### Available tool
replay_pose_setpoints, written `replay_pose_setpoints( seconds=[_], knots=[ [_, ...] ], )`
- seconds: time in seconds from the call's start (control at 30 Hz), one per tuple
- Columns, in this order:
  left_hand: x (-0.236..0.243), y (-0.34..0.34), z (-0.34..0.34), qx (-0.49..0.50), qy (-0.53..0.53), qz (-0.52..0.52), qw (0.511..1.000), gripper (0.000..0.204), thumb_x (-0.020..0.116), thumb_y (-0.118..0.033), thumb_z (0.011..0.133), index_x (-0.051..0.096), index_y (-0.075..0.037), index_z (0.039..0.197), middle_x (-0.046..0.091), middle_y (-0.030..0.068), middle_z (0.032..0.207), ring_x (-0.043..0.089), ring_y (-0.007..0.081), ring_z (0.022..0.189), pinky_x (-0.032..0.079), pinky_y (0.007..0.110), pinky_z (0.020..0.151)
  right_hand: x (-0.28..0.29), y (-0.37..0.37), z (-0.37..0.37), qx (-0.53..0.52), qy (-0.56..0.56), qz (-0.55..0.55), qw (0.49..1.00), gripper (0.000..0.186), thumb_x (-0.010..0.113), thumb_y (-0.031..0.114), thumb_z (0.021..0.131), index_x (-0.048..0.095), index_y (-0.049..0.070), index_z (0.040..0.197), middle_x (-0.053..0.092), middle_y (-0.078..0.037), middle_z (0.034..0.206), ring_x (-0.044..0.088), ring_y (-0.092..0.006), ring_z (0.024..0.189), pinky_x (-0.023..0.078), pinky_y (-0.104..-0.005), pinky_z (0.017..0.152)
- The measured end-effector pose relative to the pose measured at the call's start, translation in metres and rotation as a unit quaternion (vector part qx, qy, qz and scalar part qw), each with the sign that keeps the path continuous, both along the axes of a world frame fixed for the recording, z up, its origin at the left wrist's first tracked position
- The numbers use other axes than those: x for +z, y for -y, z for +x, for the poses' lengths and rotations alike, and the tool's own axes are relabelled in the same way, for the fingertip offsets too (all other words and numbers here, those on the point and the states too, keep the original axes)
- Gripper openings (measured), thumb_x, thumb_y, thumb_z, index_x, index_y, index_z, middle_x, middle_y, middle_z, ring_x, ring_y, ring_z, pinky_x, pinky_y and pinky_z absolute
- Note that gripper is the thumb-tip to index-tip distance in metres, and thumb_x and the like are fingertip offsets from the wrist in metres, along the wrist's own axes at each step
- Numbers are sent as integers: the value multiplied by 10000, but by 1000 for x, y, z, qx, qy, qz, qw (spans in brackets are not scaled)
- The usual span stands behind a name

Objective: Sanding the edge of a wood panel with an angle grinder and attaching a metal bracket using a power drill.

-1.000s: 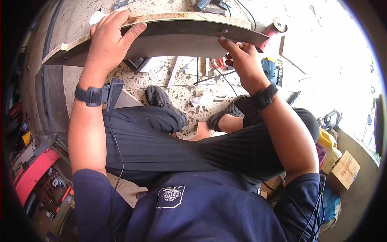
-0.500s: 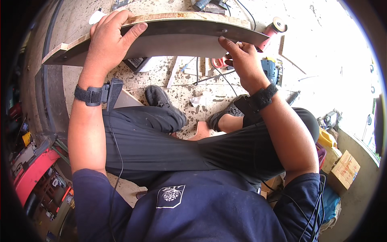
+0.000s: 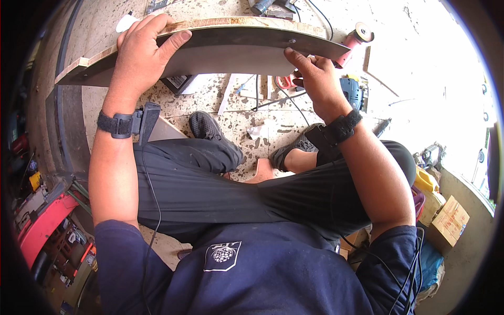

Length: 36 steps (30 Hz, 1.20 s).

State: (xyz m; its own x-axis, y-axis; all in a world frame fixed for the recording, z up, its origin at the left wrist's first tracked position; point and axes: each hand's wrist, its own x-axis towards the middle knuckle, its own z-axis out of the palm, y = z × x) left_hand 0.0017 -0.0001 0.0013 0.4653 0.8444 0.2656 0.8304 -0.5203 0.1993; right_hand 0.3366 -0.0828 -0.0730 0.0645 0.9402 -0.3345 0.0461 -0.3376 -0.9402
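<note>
A long dark panel with a pale wooden strip along its far edge is held up over the floor, spanning the upper part of the head view. Its face turns toward me, and a screw head shows near the right end. My left hand is closed over the strip, thumb pressed on the dark face and fingers behind. At the right end my right hand grips the panel's lower edge, thumb on the face; its other fingers are partly hidden. A small white object shows just beyond my left hand.
Beyond the panel's right end stands a red angle grinder. A teal power tool lies beside my right wrist. Cables, scraps and red-handled scissors litter the speckled floor. Cardboard boxes sit at right, a red-edged tool container at left.
</note>
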Motion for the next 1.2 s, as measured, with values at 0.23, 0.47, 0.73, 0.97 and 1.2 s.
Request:
replay_pose_setpoints(
  seconds=[0.23,0.47,0.73,0.97,1.2],
  knots=[
    [-1,1,-1,3,3,1,1000,539,683,-596,971,711,-74,1103,730,97,1082,662,358,1065,437,487,992,7,2,0,0,-13,-15,1000,335,786,352,980,720,27,932,627,27,780,542,-63,697,445,-276,646],
    [6,3,-9,2,14,-32,999,440,739,-460,972,711,-70,1175,735,135,1142,662,374,1116,465,471,1011,-7,-12,51,118,27,-112,986,139,773,181,961,694,96,1039,694,41,968,653,-84,876,536,-279,804],
    [7,-3,0,26,44,-81,995,369,780,-328,944,711,-69,1198,738,134,1135,659,366,1101,482,440,1000,-45,-72,211,-211,52,-141,966,269,684,242,1009,702,54,1201,708,-51,980,677,-185,862,572,-331,770],
    [12,9,10,89,24,-67,993,342,784,-287,944,702,-37,1163,720,119,1060,656,331,1062,466,420,981,-162,-110,289,-231,126,-229,937,480,694,399,995,678,38,1311,675,-135,1119,632,-252,914,544,-418,809],
    [20,7,25,164,13,-75,984,325,818,-178,906,695,-32,1168,700,120,1066,648,321,1051,470,401,976,-291,-160,363,-158,205,-219,941,592,745,479,948,705,54,1359,667,-155,1314,651,-279,1091,546,-465,859]
  ],
)
